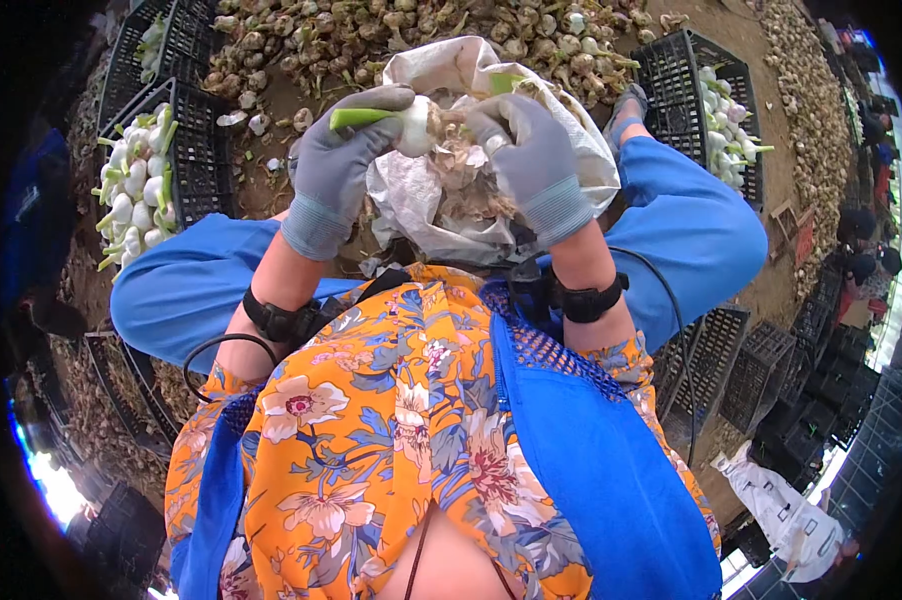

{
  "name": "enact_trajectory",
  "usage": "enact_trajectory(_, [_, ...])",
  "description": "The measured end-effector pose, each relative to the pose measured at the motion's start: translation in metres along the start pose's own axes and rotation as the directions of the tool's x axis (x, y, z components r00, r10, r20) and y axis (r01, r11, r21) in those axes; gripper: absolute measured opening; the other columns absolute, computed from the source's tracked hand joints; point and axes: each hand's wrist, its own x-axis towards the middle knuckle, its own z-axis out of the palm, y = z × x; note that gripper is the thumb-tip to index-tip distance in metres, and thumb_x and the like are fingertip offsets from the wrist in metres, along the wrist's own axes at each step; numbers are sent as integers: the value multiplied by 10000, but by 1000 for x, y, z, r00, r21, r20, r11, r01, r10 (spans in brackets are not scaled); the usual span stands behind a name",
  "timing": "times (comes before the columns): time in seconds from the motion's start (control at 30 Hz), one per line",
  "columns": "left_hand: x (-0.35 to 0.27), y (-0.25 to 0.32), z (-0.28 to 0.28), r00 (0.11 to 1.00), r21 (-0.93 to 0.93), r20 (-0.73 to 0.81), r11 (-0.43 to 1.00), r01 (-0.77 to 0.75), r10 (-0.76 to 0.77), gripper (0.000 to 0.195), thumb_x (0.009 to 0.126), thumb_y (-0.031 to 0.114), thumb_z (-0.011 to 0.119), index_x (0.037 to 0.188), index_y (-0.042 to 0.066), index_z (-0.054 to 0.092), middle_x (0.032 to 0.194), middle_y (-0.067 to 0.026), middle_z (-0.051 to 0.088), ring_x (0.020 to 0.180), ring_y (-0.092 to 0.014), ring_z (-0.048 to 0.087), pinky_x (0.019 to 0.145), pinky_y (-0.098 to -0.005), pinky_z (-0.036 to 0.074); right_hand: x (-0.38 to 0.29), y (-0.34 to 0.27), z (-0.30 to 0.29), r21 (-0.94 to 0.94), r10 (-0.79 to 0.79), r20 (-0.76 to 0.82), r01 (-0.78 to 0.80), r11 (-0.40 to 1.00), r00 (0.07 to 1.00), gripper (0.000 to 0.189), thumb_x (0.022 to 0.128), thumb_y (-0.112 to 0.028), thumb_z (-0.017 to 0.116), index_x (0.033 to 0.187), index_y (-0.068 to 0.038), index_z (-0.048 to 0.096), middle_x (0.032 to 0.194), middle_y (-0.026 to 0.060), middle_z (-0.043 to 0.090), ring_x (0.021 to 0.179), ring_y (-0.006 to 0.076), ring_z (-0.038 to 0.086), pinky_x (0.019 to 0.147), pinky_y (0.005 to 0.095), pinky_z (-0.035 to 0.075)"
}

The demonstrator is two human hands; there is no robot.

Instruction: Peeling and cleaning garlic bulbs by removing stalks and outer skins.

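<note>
A white garlic bulb [415, 127] with a cut green stem is in my left hand [346, 154], which wears a grey knitted glove. Its stem points left, and brown papery skin or roots show at its right end. My right hand [530, 146], in a matching glove, is curled close to that end. Whether its fingertips pinch the skin is unclear. Below both hands a white woven sack [413, 191] lies open between my legs, with loose dry garlic skins [470, 180] in it.
Unpeeled garlic [316, 45] is heaped on the ground ahead. Black plastic crates [200, 150] with clean bulbs [140, 180] stand at left; another such crate [661, 97] stands at right. More crates [710, 352] sit behind my right knee. A cable [672, 300] hangs by my right arm.
</note>
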Motion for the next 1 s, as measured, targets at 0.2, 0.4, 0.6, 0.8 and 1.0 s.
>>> enact_trajectory(0.2, [-1,1,9,996,109,-38,991,-79,83,240,888,2,632,1128,-1,647,1128,-81,665,1005,-142,615,856,-266,515,-8,-20,19,24,-157,-25,158,987,987,207,745,-189,744,823,-35,630,804,145,615,801,330,604,735,414,487])
enact_trajectory(0.4, [-3,3,7,997,54,-22,996,-70,72,267,889,8,634,1155,-4,629,1132,-92,658,980,-150,616,852,-263,510,3,-3,14,-294,-234,-143,184,938,962,200,739,-160,709,851,-44,591,878,154,597,833,351,594,729,444,481])
enact_trajectory(0.6, [4,-11,-12,973,-328,230,943,61,18,264,920,27,562,1175,-34,597,1284,-188,561,1179,-250,565,1008,-372,470,2,19,-6,-564,5,-25,-19,825,1000,194,758,-177,678,876,-47,597,908,154,612,870,356,609,769,441,495])
enact_trajectory(0.8, [4,-19,-16,998,-6,-16,998,-60,60,214,909,-8,591,1117,-58,596,1179,-172,634,1107,-231,621,907,-317,536,5,24,-16,-319,-49,-3,45,947,999,287,777,-101,657,1052,-32,614,1007,165,631,959,323,622,847,416,499])
enact_trajectory(1.0, [4,-24,-10,983,209,46,961,-183,177,266,918,8,589,1173,-64,572,1189,-161,632,1095,-232,625,922,-331,535,0,-14,12,493,-58,81,11,870,995,495,850,-73,665,1318,3,522,1094,99,651,944,142,614,797,275,507])
